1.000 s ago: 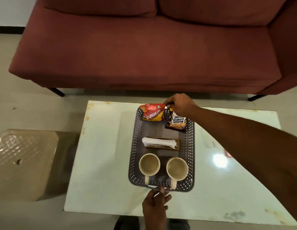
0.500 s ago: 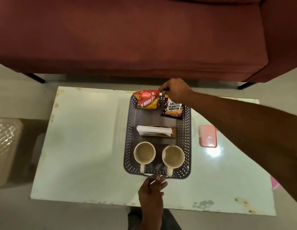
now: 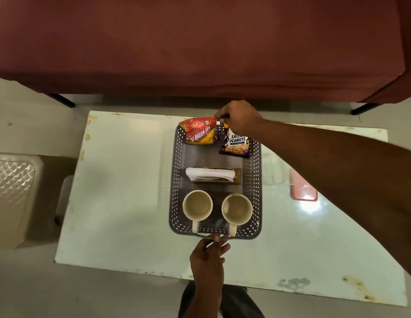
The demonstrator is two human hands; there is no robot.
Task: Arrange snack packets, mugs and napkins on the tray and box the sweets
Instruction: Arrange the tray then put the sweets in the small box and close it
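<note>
From the head view you are looking straight down on a pale glossy desk (image 3: pixel 122 191) with a grey perforated tray (image 3: pixel 256 180) lying lengthwise on it, its far end toward a dark red sofa (image 3: pixel 200 42). Your right hand (image 3: pixel 240 115) reaches across to the far rim of the tray, fingers curled closed there, just where the red bhujia packet (image 3: pixel 198 134) and the dark peanuts packet (image 3: pixel 236 145) meet (you cannot tell from here whether the fingers pinch the rim or a packet corner). Both packets lie flat at the far end, the red one on the left, the peanuts one on the right and slightly tilted. In the middle of the tray a stack of white napkins (image 3: pixel 210 174) rests on a brown holder (image 3: pixel 237 177). At the near end two cream mugs (image 3: pixel 197 205) stand upright side by side, handles pointing toward you, the second mug (image 3: pixel 236 210) to the right of the first. Your left hand (image 3: pixel 208 255) is at the near rim of the tray, fingertips closed lightly on its edge between the two mug handles. To the right of the tray, apart from it, a pink-lidded box (image 3: pixel 303 191) sits on the desk, partly hidden by your right forearm. A beige plastic stool (image 3: pixel 14 180) stands on the floor to the left of the desk.
</note>
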